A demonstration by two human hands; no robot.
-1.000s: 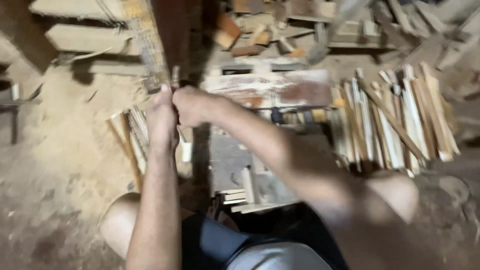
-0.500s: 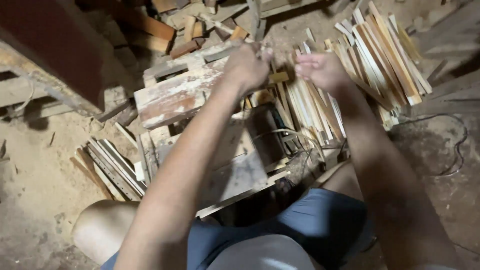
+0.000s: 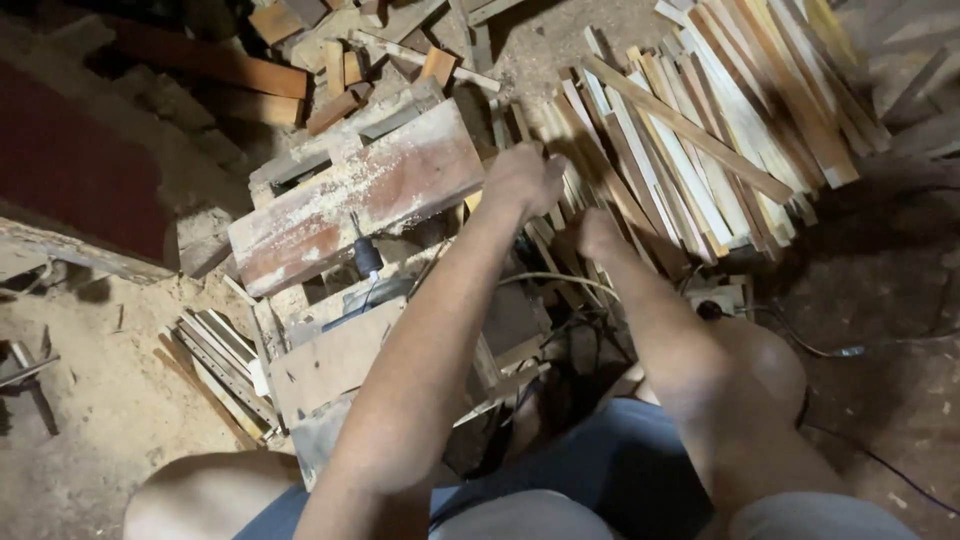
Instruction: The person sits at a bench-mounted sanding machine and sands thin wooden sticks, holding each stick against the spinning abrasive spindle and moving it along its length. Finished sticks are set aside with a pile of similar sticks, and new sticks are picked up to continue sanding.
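Observation:
A big heap of thin pale wooden slats [image 3: 700, 130] lies ahead and to the right. My left hand [image 3: 522, 180] rests on the heap's near left edge, fingers curled over slat ends; I cannot tell whether it grips one. My right hand [image 3: 598, 235] is just below and to the right of it, pressed in among the lower slat ends, its fingers mostly hidden. A reddish dusty board [image 3: 360, 200] lies flat left of my left hand, over a low wooden frame.
A small stack of short slats [image 3: 220, 365] lies on the sawdust floor at the left. Offcut blocks [image 3: 340, 70] are scattered at the back. Cables [image 3: 850, 350] run over the floor at the right. A dark red beam [image 3: 80, 170] slants at far left. My knees frame the bottom.
A second ago both hands were at an upright post on the left. They swung right to the slat heap; since half a second ago they have dropped to its near edge.

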